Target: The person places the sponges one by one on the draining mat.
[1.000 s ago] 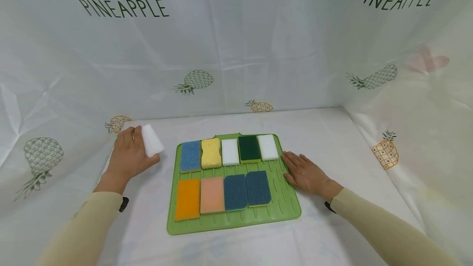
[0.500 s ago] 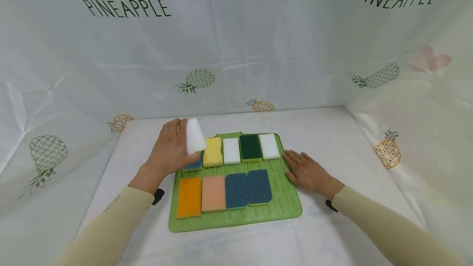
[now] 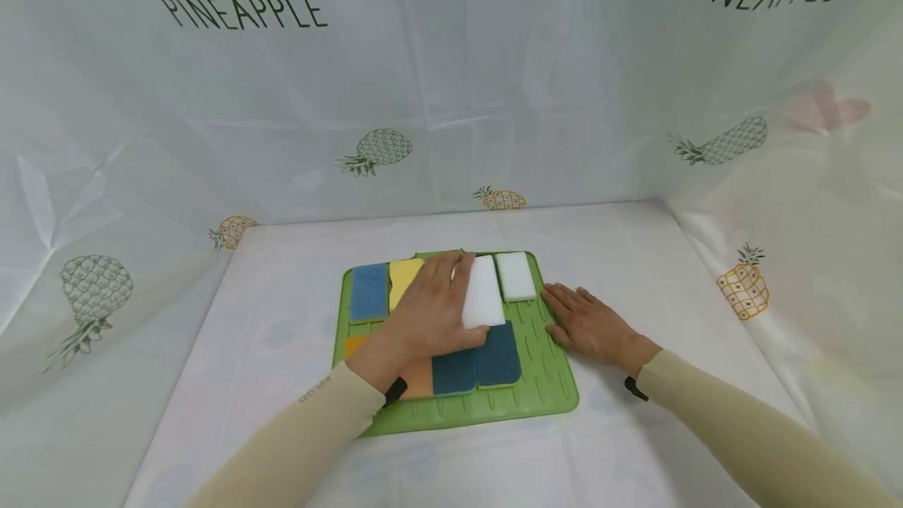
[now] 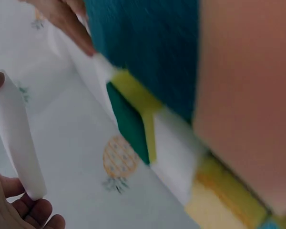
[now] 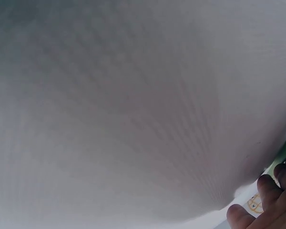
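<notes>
My left hand [image 3: 432,306] holds a white sponge [image 3: 484,292] over the middle of a green ribbed mat [image 3: 549,382]. In the left wrist view that sponge [image 4: 20,138] is gripped by its two ends, between thumb and fingers. Beneath and around this hand, sponges lie in two rows. The dark green sponge [image 4: 128,125] and another white one [image 4: 174,148] show in the left wrist view, largely covered in the head view. My right hand [image 3: 594,328] rests palm down with straight fingers at the mat's right edge; only its fingertips [image 5: 271,188] show in the right wrist view.
On the back row lie a blue sponge [image 3: 369,292], a yellow one [image 3: 404,277] and a white one [image 3: 516,277]. Two dark blue sponges [image 3: 499,359], a peach one [image 3: 419,379] and a partly covered orange one [image 3: 354,345] form the front row. A pineapple-print sheet [image 3: 451,100] rises behind.
The left hand has carried the white sponge from the left of the mat rightward over the back row to the mat's middle. The right hand has stayed at the mat's edge.
</notes>
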Demonstrator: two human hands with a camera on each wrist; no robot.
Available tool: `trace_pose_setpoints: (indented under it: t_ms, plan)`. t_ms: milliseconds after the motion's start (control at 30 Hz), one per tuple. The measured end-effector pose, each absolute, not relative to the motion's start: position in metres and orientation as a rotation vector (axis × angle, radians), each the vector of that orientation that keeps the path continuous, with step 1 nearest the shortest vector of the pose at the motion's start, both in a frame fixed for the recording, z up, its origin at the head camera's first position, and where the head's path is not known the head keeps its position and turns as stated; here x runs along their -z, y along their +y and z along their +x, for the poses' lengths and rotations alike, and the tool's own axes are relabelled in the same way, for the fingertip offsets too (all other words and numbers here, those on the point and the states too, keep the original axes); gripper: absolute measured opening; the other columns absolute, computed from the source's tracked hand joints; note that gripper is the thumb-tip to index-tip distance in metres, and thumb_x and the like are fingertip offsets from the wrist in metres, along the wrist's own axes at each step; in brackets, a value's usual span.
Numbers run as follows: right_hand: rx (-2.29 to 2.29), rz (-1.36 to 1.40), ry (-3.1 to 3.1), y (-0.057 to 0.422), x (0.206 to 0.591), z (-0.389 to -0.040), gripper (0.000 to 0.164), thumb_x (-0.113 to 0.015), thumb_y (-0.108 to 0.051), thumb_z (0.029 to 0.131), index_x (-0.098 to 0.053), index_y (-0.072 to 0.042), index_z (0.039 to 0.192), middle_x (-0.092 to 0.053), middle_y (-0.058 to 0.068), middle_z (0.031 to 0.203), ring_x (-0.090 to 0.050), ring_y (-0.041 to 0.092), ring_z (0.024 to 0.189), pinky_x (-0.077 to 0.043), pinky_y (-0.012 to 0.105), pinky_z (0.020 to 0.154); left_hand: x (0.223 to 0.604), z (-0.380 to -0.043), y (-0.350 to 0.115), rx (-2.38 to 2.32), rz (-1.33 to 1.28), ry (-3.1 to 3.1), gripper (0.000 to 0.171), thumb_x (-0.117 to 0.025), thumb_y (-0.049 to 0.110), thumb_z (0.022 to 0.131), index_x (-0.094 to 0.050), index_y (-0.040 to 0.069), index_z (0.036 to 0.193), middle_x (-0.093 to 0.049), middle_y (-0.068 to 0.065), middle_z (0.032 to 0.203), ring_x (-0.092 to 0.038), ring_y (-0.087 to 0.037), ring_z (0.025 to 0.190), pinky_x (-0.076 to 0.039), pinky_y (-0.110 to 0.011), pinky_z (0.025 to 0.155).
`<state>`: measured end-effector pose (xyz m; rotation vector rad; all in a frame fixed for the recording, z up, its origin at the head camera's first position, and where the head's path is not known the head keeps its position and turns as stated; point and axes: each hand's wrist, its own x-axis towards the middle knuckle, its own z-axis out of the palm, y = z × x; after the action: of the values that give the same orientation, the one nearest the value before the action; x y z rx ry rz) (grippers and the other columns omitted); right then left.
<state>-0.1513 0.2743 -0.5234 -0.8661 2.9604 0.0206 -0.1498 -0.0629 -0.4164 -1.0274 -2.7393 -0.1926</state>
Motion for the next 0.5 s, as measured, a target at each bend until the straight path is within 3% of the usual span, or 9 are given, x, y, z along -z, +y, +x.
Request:
trace_pose_setpoints:
  t_ms: [267, 500]
  plan:
    - [-0.001, -0.874, 2.940, 0.276, 0.518, -0.152, 0.070, -0.046, -0.044, 0.112, -0.031, 0.000, 0.165, -0.032, 0.018, 0.172, -0.032, 0.037, 0.158, -0.030, 0.059, 0.127, 0.436, -0.133, -0.006, 0.057, -1.151, -2.780, 0.110, -0.063, 0.071, 0.088, -0.030, -0.002, 0.163, -0.047, -0.017, 0.155, -0.045, -0.029, 0.146, -0.034, -0.039, 0.126]
    - [-0.004, -0.935, 2.914, 0.280, 0.518, -0.153, 0.063, -0.047, -0.032, 0.113, -0.033, 0.003, 0.163, -0.031, 0.020, 0.171, -0.032, 0.038, 0.158, -0.031, 0.059, 0.126, 0.459, -0.126, 0.028, -0.051, -1.210, -2.826, 0.109, -0.058, 0.077, 0.090, -0.033, 0.000, 0.163, -0.049, -0.012, 0.156, -0.046, -0.023, 0.146, -0.032, -0.034, 0.127]
